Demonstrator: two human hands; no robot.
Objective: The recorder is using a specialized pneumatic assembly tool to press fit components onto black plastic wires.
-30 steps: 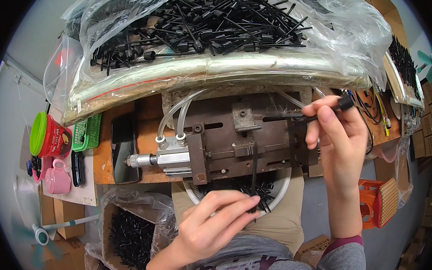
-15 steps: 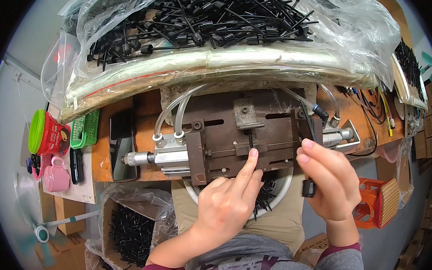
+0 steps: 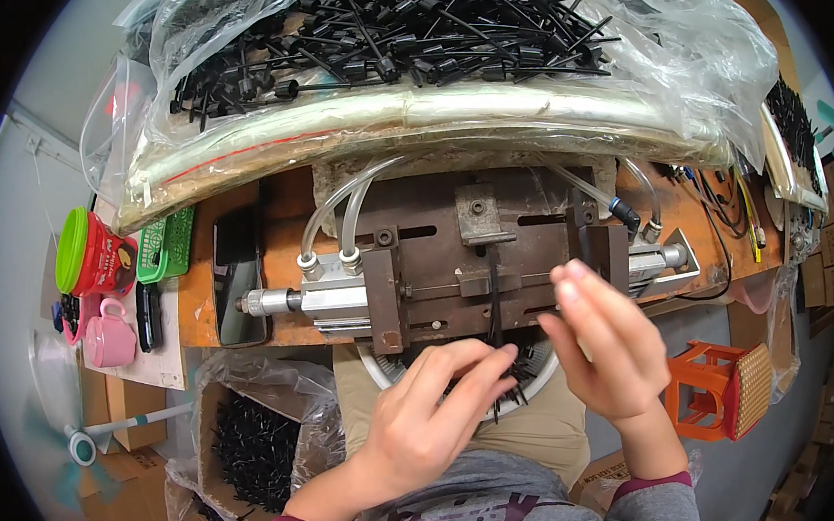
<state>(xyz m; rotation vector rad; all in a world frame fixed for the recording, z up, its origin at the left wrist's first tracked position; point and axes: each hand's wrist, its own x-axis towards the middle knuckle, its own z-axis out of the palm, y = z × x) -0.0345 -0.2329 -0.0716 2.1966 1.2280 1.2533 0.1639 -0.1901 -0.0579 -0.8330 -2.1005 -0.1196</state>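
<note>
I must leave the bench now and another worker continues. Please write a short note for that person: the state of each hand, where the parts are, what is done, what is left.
Left hand: fingers reach into the round white bowl of black plastic ties on the lap; whether it grips one cannot be told.
Right hand: open, empty, hovering before the brown metal press jig.
One black tie stands upright in the jig slot.
Done: that tie is loaded.
Left: a large clear bag of black ties behind the jig, and a box of them at lower left.
</note>
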